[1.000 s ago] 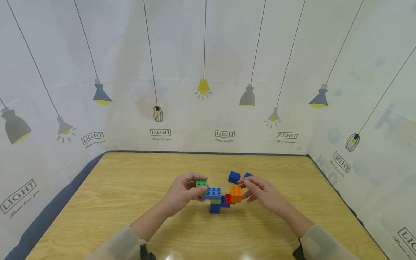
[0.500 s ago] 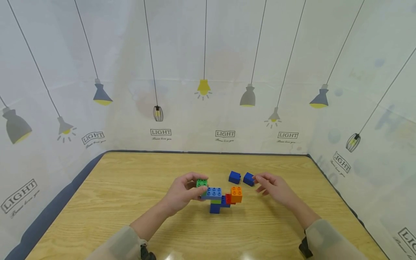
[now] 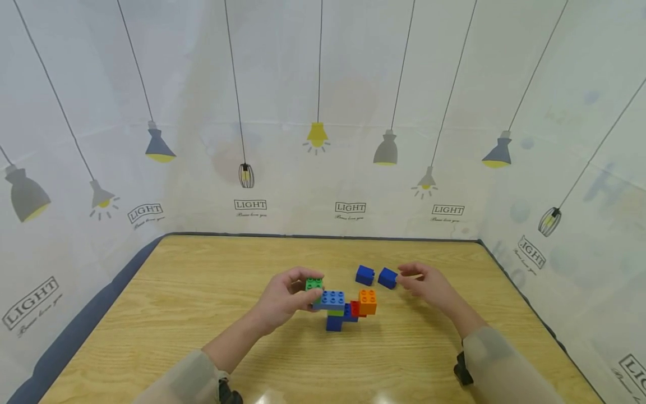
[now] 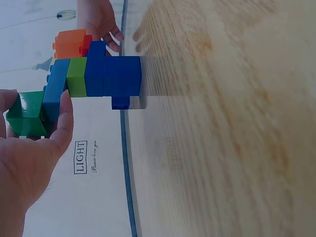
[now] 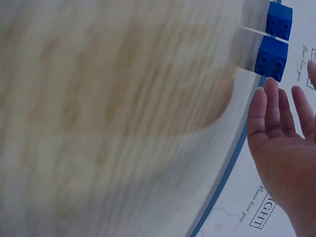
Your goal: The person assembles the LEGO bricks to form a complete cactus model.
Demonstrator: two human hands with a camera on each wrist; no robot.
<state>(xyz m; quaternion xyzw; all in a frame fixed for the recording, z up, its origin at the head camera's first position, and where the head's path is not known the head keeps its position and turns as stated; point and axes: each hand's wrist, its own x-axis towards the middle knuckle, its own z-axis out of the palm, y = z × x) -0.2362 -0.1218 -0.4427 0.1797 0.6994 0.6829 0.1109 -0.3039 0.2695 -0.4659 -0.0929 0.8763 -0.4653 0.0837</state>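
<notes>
While the left hand (image 3: pixel 282 299) pinches the green brick (image 3: pixel 314 283) of a multicoloured build (image 3: pixel 333 300) on the table (image 3: pixel 202 286), right hand (image 3: pixel 428 286) relaxed and loosely spread just beside a blue brick (image 3: pixel 387 278), second blue brick (image 3: pixel 364 275) near it, behind the build.

The leftmost brick (image 3: pixel 313 283) is green, the loose bricks (image 3: pixel 387 278) blue, the backdrop (image 3: pixel 282 90) lamp-printed white.

White walls (image 3: pixel 282 84) with 9 printed hanging lamps (image 3: pixel 317 132), pale wood-grain tabletop (image 3: pixel 212 269)
</notes>
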